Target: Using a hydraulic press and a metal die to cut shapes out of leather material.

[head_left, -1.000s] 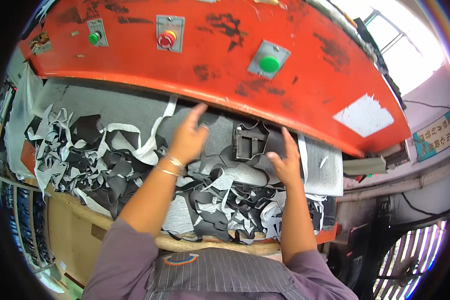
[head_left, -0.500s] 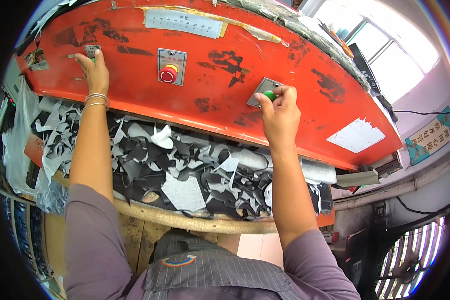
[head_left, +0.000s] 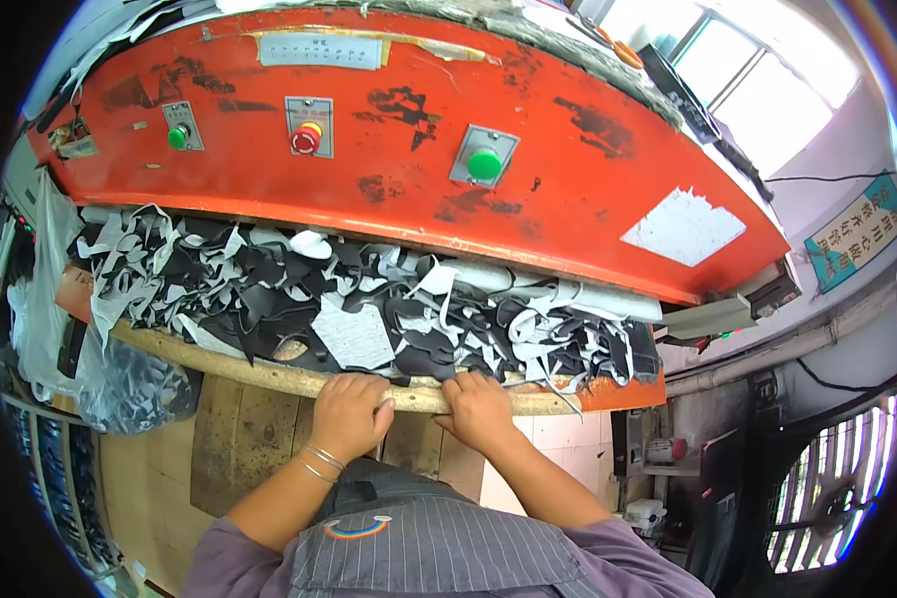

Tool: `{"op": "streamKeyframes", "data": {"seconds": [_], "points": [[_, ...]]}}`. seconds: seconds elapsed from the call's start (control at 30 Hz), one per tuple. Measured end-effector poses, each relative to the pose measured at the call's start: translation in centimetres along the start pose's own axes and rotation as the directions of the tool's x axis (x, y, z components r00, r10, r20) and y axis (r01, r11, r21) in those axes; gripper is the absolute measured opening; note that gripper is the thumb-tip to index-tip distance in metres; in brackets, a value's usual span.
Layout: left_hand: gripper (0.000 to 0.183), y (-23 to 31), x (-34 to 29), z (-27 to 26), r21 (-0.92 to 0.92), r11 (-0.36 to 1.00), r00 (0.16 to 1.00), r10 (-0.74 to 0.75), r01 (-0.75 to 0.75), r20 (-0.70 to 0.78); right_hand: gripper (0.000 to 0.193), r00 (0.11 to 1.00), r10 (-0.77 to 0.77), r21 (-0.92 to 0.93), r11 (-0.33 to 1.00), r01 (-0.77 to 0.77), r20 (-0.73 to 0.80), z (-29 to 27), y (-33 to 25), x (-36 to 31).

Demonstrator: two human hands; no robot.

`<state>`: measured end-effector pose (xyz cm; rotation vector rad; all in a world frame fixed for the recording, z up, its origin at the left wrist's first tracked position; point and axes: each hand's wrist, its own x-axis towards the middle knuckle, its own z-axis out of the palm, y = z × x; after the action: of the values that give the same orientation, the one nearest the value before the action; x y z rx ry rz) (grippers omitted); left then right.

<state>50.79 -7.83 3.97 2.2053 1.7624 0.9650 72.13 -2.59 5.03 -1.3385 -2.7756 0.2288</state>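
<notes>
Both hands are at the near edge of a long, pale cutting board (head_left: 224, 369), side by side near its middle. My left hand (head_left: 351, 411) bends its fingers over the rim, thumb lower and apart. To its right, my right hand (head_left: 478, 411) holds the same rim with curled fingers. What the fingertips press on is partly hidden. Just beyond them lies a heap of black and light grey material scraps (head_left: 259, 289), with a larger pale piece (head_left: 354, 331) on it. Above the heap, the red machine panel carries a left green button (head_left: 178, 138) and a right green button (head_left: 484, 164), both untouched.
A red stop knob (head_left: 306, 140) sits between the green buttons. The panel's lower edge overhangs the scraps. Clear plastic bags (head_left: 135, 391) hang at the left end. A grey metal bracket (head_left: 710, 317) juts out at the right. Orange-handled scissors (head_left: 626, 52) lie on top of the machine.
Both hands have left the green buttons and come down to the board's near edge, closer together. The scrap-covered board appears further out from under the panel. The view has shifted slightly.
</notes>
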Motion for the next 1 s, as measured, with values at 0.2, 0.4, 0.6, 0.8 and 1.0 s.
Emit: {"op": "streamKeyframes", "data": {"seconds": [0.2, 0.4, 0.6, 0.8, 1.0], "points": [[0.02, -0.2, 0.8, 1.0, -0.033, 0.998, 0.998, -0.058, 0.059, 0.025, 0.042, 0.998, 0.023, 0.049, 0.999, -0.02, -0.063, 0.6, 1.2, 0.9], [0.029, -1.0, 4.8, -0.2, 0.054, 0.996, 0.961, -0.08, 0.068, 0.265, 0.047, 0.928, -0.11, 0.254, 0.967, 0.018, 0.356, -2.0, 4.7, 3.9], [0.014, -2.3, 16.1, 5.1, -0.386, 0.921, 0.985, 0.028, 0.04, 0.169, 0.064, 0.892, 0.278, 0.282, 0.942, -0.181, -0.357, -2.2, 12.6, 16.8], [0.007, -6.6, 24.6, 14.6, -0.261, 0.962, 0.996, 0.086, -0.078, 0.02, 0.056, 0.876, 0.482, 0.13, 0.868, -0.48, 0.018, -1.8, 15.2, 26.8], [0.009, -6.7, 25.9, 15.4, -0.28, 0.96, 0.992, 0.048, -0.015, 0.114, 0.043, 0.936, 0.335, 0.788, 0.603, -0.127, -0.106, -1.9, 23.3, 23.2]]}}
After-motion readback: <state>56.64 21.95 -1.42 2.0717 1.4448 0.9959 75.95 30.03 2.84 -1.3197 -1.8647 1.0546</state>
